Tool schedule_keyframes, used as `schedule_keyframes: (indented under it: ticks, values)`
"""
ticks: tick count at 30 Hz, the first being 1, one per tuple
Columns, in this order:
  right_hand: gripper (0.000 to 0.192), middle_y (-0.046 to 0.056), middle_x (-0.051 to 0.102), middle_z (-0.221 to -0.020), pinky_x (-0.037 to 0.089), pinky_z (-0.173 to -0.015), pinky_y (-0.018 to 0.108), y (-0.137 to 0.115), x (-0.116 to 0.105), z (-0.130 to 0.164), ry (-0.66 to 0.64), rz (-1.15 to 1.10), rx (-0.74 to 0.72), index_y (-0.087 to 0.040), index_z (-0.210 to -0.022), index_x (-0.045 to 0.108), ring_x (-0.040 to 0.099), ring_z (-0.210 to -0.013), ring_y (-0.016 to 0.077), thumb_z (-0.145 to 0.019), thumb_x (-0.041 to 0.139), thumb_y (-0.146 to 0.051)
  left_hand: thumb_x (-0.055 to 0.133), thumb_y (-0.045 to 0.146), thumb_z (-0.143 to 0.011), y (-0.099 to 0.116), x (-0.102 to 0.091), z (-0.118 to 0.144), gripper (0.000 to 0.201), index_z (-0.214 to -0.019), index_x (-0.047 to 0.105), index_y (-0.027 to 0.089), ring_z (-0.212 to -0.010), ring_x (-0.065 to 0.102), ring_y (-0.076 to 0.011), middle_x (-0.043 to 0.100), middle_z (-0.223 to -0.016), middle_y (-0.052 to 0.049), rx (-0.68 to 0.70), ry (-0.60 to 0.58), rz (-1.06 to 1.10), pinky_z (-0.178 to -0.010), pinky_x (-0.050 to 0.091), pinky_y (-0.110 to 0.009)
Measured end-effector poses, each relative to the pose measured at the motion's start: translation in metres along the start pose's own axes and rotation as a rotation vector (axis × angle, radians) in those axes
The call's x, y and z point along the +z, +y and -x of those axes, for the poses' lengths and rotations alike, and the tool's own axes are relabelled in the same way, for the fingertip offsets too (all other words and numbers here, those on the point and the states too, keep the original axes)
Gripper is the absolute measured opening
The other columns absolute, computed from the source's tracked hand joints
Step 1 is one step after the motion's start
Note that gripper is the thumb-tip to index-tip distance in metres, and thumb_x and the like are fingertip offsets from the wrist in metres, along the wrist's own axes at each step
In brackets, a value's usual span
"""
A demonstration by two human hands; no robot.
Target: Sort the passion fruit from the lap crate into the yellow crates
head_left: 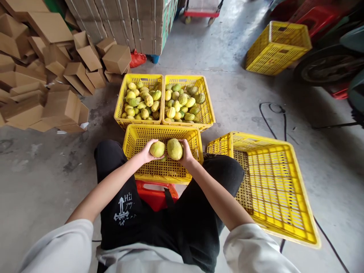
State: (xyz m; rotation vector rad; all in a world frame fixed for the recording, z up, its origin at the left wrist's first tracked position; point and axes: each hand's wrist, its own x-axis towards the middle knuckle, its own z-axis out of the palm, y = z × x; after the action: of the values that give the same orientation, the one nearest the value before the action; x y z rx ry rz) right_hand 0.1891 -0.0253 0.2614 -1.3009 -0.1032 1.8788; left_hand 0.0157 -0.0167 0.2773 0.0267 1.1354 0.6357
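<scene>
My left hand grips a yellow-green fruit. My right hand grips a second, slightly larger yellow-green fruit. Both fruits touch side by side above a yellow plastic crate that stands between my knees and looks bare inside. Beyond it stand two more yellow crates, the left one and the right one, each holding several yellow and green fruits.
A red stool sits under me. A large yellow crate lies at my right, another further back right. Folded cardboard boxes pile up at left, stacked cartons behind. A black cable runs across the concrete floor; a vehicle wheel stands at right.
</scene>
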Motion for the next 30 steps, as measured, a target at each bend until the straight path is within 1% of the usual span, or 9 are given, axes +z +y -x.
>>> schedule_keyframes:
  ticks: [2, 5, 9, 13, 17, 20, 22, 26, 30]
  values:
    - [0.026, 0.001, 0.065, -0.072, 0.061, -0.071, 0.035, 0.001, -0.002, -0.002, 0.003, -0.013, -0.003, -0.026, -0.079, 0.058, 0.068, -0.084, 0.0237, -0.073, 0.061, -0.051, 0.064, 0.035, -0.086, -0.001, -0.001, -0.002, 0.022, -0.096, 0.064, 0.016, -0.073, 0.070, -0.0235, 0.069, -0.082, -0.011, 0.016, -0.010, -0.015, -0.063, 0.061, -0.036]
    - [0.028, 0.001, 0.066, -0.073, 0.061, -0.072, 0.035, 0.000, -0.004, -0.002, 0.011, -0.029, -0.003, -0.026, -0.083, 0.060, 0.069, -0.085, 0.0239, -0.074, 0.061, -0.052, 0.070, 0.032, -0.084, -0.002, -0.002, -0.005, 0.020, -0.096, 0.064, 0.017, -0.075, 0.070, -0.0220, 0.070, -0.084, -0.009, 0.075, -0.022, -0.027, -0.065, 0.061, -0.034]
    - [0.025, 0.002, 0.067, -0.074, 0.061, -0.073, 0.036, -0.002, 0.000, 0.001, 0.042, -0.003, 0.004, -0.026, -0.086, 0.061, 0.069, -0.084, 0.0244, -0.077, 0.064, -0.049, 0.075, 0.026, -0.081, -0.003, -0.001, -0.006, 0.021, -0.097, 0.064, 0.017, -0.077, 0.069, -0.0196, 0.070, -0.089, -0.008, 0.151, -0.002, -0.025, -0.073, 0.062, -0.036]
    - [0.020, 0.003, 0.068, -0.075, 0.061, -0.073, 0.035, -0.003, 0.004, 0.004, 0.066, 0.048, -0.033, -0.024, -0.084, 0.062, 0.069, -0.081, 0.0232, -0.077, 0.069, -0.042, 0.073, 0.022, -0.082, -0.004, 0.000, -0.005, 0.018, -0.097, 0.064, 0.017, -0.078, 0.069, -0.0180, 0.070, -0.093, -0.007, 0.203, 0.016, -0.002, -0.079, 0.062, -0.037]
    - [0.015, 0.003, 0.068, -0.075, 0.062, -0.073, 0.037, -0.002, 0.005, 0.004, 0.063, 0.024, 0.022, -0.023, -0.084, 0.063, 0.069, -0.080, 0.0234, -0.079, 0.065, -0.038, 0.068, 0.027, -0.086, -0.002, 0.000, -0.003, 0.017, -0.099, 0.062, 0.017, -0.072, 0.069, -0.0182, 0.070, -0.086, -0.006, 0.168, 0.067, 0.057, -0.073, 0.063, -0.035]
    - [0.017, 0.003, 0.069, -0.077, 0.063, -0.072, 0.038, -0.002, 0.003, 0.003, 0.062, -0.060, 0.071, -0.024, -0.083, 0.060, 0.069, -0.082, 0.0236, -0.080, 0.057, -0.040, 0.062, 0.035, -0.090, 0.000, -0.001, -0.002, 0.023, -0.104, 0.062, 0.016, -0.068, 0.069, -0.0203, 0.068, -0.079, -0.007, 0.116, 0.109, 0.060, -0.063, 0.062, -0.033]
    - [0.018, 0.003, 0.069, -0.078, 0.063, -0.071, 0.038, -0.002, 0.001, 0.001, 0.074, -0.099, 0.083, -0.024, -0.084, 0.060, 0.070, -0.082, 0.0234, -0.078, 0.056, -0.041, 0.060, 0.039, -0.090, 0.001, -0.002, -0.003, 0.029, -0.107, 0.063, 0.015, -0.067, 0.070, -0.0221, 0.068, -0.077, -0.008, 0.085, 0.123, 0.048, -0.057, 0.060, -0.030]
    - [0.023, 0.003, 0.068, -0.077, 0.063, -0.066, 0.037, -0.003, -0.002, -0.004, 0.094, -0.149, 0.072, -0.024, -0.089, 0.061, 0.070, -0.083, 0.0241, -0.073, 0.058, -0.040, 0.062, 0.047, -0.086, 0.001, -0.005, -0.006, 0.039, -0.109, 0.064, 0.015, -0.066, 0.072, -0.0242, 0.068, -0.074, -0.010, 0.051, 0.093, 0.052, -0.052, 0.057, -0.028]
    - [0.023, 0.003, 0.067, -0.075, 0.062, -0.066, 0.036, -0.002, -0.007, -0.011, 0.105, -0.129, 0.027, -0.025, -0.083, 0.060, 0.071, -0.082, 0.0249, -0.069, 0.062, -0.044, 0.055, 0.052, -0.088, 0.001, -0.006, -0.008, 0.044, -0.106, 0.066, 0.013, -0.059, 0.070, -0.0236, 0.069, -0.070, -0.012, 0.039, 0.064, 0.019, -0.048, 0.055, -0.027]
